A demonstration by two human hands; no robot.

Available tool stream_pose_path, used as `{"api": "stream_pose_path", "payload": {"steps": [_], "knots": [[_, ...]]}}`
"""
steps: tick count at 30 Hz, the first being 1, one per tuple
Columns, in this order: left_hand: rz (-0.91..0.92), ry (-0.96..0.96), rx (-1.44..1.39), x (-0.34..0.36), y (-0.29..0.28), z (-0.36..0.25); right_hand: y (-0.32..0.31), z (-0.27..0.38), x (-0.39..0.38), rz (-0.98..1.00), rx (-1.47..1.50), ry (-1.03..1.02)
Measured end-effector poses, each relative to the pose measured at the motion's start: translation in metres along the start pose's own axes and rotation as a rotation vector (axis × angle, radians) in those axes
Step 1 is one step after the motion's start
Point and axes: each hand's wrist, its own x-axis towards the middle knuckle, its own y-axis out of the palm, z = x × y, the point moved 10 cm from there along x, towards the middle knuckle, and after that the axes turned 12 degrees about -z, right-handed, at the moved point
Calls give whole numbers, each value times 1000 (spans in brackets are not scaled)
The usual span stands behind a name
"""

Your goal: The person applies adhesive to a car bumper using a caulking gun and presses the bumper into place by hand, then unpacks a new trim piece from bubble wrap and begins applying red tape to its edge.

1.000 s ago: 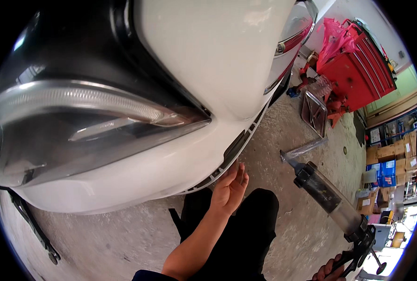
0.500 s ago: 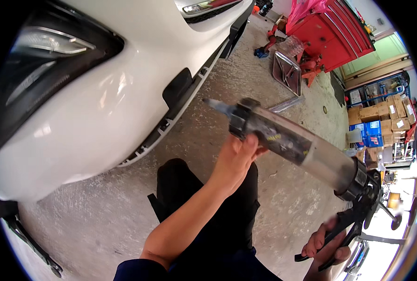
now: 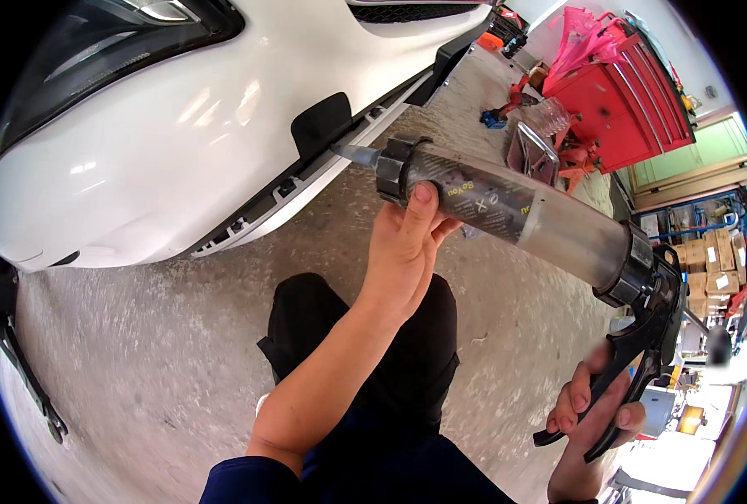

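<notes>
Head view: the left hand (image 3: 403, 256) grasps the front of a clear-barrelled, black caulking gun (image 3: 516, 214), the right hand (image 3: 596, 407) its handle (image 3: 644, 336). Its tapered grey nozzle (image 3: 361, 155) points at the white plastic lip (image 3: 310, 191) under the glossy white bumper (image 3: 180, 160), contact unclear; no bead shows, so dispensing seems not begun.

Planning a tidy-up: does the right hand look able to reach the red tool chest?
Probably not: the right hand grips the caulking gun, and the red tool chest stands well beyond it.
</notes>
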Motion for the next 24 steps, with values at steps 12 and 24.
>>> {"api": "stream_pose_path", "payload": {"steps": [12, 24], "knots": [[-47, 33, 28, 0, -19, -2, -19, -10, 15, -170, -34, 58], [-47, 49, 81, -3, -26, -4, -17, -33, 9, -176, 13, 151]]}}
